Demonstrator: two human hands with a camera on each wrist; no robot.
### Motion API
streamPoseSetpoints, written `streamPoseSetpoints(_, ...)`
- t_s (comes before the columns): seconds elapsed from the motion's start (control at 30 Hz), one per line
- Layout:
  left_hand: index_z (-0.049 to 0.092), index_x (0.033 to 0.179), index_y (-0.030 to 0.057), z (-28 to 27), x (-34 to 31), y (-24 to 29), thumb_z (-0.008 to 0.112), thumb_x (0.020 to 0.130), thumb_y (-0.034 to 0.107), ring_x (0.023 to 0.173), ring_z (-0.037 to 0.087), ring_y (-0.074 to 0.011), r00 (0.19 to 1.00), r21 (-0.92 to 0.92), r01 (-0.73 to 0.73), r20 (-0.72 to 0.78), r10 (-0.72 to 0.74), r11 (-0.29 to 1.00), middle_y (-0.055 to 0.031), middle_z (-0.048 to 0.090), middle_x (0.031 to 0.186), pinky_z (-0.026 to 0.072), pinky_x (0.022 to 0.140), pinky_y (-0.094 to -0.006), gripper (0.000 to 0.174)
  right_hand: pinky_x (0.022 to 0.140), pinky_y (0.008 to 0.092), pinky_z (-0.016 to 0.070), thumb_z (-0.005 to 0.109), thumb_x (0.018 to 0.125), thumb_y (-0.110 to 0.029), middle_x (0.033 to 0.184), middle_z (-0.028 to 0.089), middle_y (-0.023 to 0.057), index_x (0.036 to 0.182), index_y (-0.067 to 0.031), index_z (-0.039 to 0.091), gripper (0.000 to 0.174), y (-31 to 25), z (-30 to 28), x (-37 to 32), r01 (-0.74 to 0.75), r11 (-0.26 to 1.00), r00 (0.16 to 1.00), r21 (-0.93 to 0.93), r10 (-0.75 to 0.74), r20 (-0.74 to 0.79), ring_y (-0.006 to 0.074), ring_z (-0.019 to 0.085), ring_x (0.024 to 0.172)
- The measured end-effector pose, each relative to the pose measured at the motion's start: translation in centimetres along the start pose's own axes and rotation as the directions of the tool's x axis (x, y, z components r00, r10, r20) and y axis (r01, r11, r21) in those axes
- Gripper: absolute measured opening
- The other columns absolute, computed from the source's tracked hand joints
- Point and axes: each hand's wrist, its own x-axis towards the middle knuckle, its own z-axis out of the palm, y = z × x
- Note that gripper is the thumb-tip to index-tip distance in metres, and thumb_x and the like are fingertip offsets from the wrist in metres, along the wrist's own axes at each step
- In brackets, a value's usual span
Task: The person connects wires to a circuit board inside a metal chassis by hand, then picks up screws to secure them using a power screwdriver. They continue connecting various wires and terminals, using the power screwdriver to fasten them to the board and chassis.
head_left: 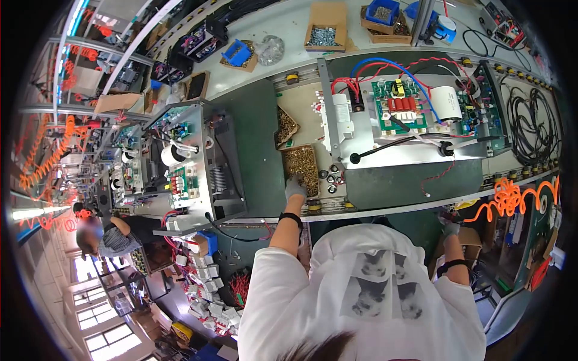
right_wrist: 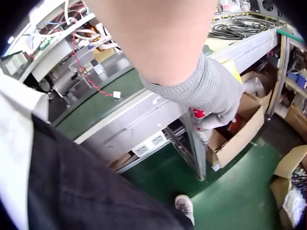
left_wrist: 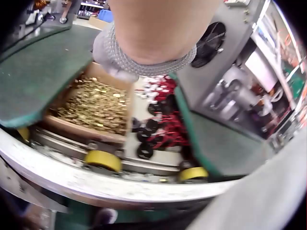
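Note:
My left hand (head_left: 295, 186), in a grey glove, reaches over the near left corner of a cardboard box of brass-coloured screws (head_left: 304, 163). In the left wrist view the gloved hand (left_wrist: 112, 60) is at the rim of the box (left_wrist: 132, 103); its fingertips are hidden. Down beyond the bench's front edge, my gloved right hand (head_left: 449, 225) grips a handheld tool. The right wrist view shows that hand (right_wrist: 218, 96) curled round the red and pale tool (right_wrist: 203, 133), its tip pointing down.
An open chassis (head_left: 394, 157) with circuit boards and wires stands right of the screw box. Another chassis (head_left: 205, 162) is at left. Black ring-shaped parts (head_left: 332, 178) lie beside the box. An orange coiled hose (head_left: 507, 197) hangs at right; a carton (right_wrist: 240, 143) stands under the bench.

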Motion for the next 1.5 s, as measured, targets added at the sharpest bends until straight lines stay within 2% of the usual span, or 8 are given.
streamPoseSetpoints(0.23,0.060,0.100,0.0094,1.1,2.3,-0.6,0.066,0.077,0.016,0.093,0.060,-0.0365,0.946,0.180,0.001,0.318,-0.059,0.984,-0.0174,0.063,0.101,0.0476,0.082,-0.0413,0.025,0.082,0.0288,0.0481,0.066,0.075,0.003,0.109,0.059,0.0055,0.120,-0.0041,0.052,0.048,-5.2,2.4,-5.0,-0.056,0.982,0.987,-0.183,0.026,-0.159,0.0170,0.059,0.094)
streamPoseSetpoints(0.67,0.055,0.112,0.0080,1.2,1.3,-0.5,0.061,0.077,0.011,0.103,0.058,-0.0360,0.997,-0.007,0.010,0.073,-0.010,1.000,-0.0181,0.061,0.109,0.0469,0.089,-0.0417,0.036,0.078,0.0310,0.0487,0.067,0.078,-0.007,0.103,0.060,0.0074,0.118,-0.0028,0.050,0.044,-20.2,-9.2,-8.1,0.402,0.916,0.916,0.002,-0.402,-0.015,0.0182,0.060,0.087)
streamPoseSetpoints(0.8,0.058,0.108,0.0070,2.4,3.4,-0.7,0.060,0.080,0.013,0.104,0.058,-0.0352,0.968,0.064,0.040,0.244,-0.055,0.997,-0.0205,0.060,0.111,0.0483,0.087,-0.0418,0.029,0.071,0.0344,0.0530,0.065,0.080,-0.012,0.089,0.058,0.0091,0.111,-0.0066,0.052,0.034,-31.6,-5.4,-14.6,-0.002,0.738,0.949,0.674,-0.212,0.235,0.0225,0.060,0.079)
streamPoseSetpoints(1.2,0.062,0.104,0.0086,3.5,2.2,-0.9,0.057,0.085,0.009,0.087,0.061,-0.0321,0.984,-0.330,-0.023,-0.172,-0.036,0.944,-0.0178,0.060,0.103,0.0495,0.075,-0.0395,0.019,0.071,0.0315,0.0471,0.063,0.079,-0.013,0.108,0.050,0.0108,0.104,-0.0012,0.047,0.032,-37.0,2.4,-13.6,-0.063,0.757,0.752,0.651,-0.392,0.529,0.0212,0.047,0.096)
streamPoseSetpoints(1.23,0.062,0.105,0.0084,3.3,2.4,-0.5,0.058,0.086,0.010,0.080,0.060,-0.0260,0.988,-0.635,0.061,-0.073,-0.138,0.770,-0.0146,0.061,0.097,0.0487,0.070,-0.0357,0.020,0.071,0.0301,0.0447,0.063,0.078,-0.014,0.113,0.048,0.0121,0.104,-0.0025,0.046,0.033,-38.3,3.2,-13.2,-0.087,0.755,0.509,0.650,-0.527,0.680,0.0205,0.046,0.096)
streamPoseSetpoints(1.37,0.060,0.107,0.0070,-0.5,0.3,2.0,0.055,0.091,0.016,0.067,0.048,-0.0097,0.971,-0.913,0.237,0.218,0.094,-0.331,-0.0025,0.057,0.083,0.0406,0.054,-0.0227,0.019,0.074,0.0292,0.0425,0.065,0.078,-0.019,0.106,0.046,0.0100,0.102,-0.0052,0.047,0.032,-42.0,5.5,-15.8,-0.134,0.659,0.458,0.740,-0.621,0.636,0.0191,0.043,0.093)
streamPoseSetpoints(1.47,0.055,0.097,0.0046,-7.2,-5.0,4.7,0.054,0.090,0.021,0.073,0.047,-0.0123,0.831,-0.618,0.554,0.378,0.407,-0.558,-0.0038,0.052,0.083,0.0321,0.044,-0.0206,0.018,0.076,0.0296,0.0415,0.067,0.077,-0.022,0.103,0.045,0.0093,0.102,-0.0057,0.048,0.035,-43.9,7.2,-19.4,-0.066,0.574,0.644,0.816,-0.601,0.474,0.0205,0.042,0.094)
streamPoseSetpoints(1.5,0.055,0.097,0.0046,-8.3,-6.3,5.3,0.054,0.090,0.021,0.073,0.047,-0.0123,0.817,-0.614,0.573,0.385,0.429,-0.542,-0.0038,0.052,0.083,0.0321,0.044,-0.0206,0.018,0.079,0.0332,0.0415,0.068,0.077,-0.027,0.106,0.046,0.0098,0.104,-0.0068,0.049,0.038,-45.0,8.6,-19.0,-0.232,0.599,0.243,0.766,-0.727,0.642,0.0227,0.042,0.097)
